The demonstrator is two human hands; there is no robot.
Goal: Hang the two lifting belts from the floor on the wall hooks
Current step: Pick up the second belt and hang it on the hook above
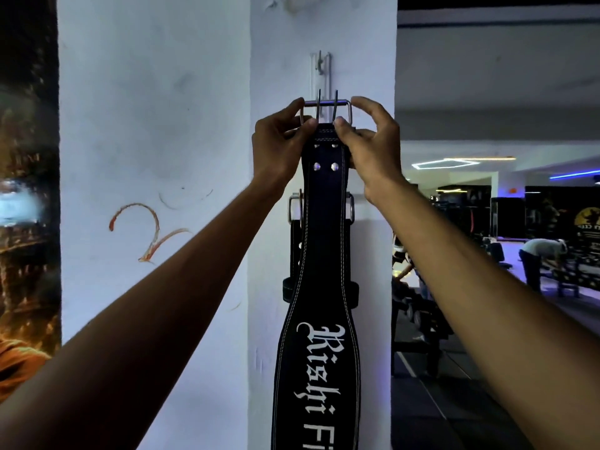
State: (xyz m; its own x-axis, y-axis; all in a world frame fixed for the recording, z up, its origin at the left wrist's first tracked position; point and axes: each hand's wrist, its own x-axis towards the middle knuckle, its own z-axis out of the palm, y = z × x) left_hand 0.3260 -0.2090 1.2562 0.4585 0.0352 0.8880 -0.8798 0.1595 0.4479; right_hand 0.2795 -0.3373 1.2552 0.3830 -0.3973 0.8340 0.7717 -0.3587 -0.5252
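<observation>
A black lifting belt (319, 287) with white lettering hangs down the white pillar. My left hand (279, 147) and my right hand (370, 151) pinch its top end on either side, just under its metal buckle (326, 107). The buckle is level with the lower part of a metal wall hook strip (321, 71); whether it is caught on a hook I cannot tell. Behind this belt a second black belt (295, 254) hangs, its buckle (293, 207) peeking out at both sides.
The white pillar (367, 60) has a corner edge at the right, with an open gym floor beyond. A person (540, 258) bends over benches far right. A mural panel (26, 190) borders the wall at the left.
</observation>
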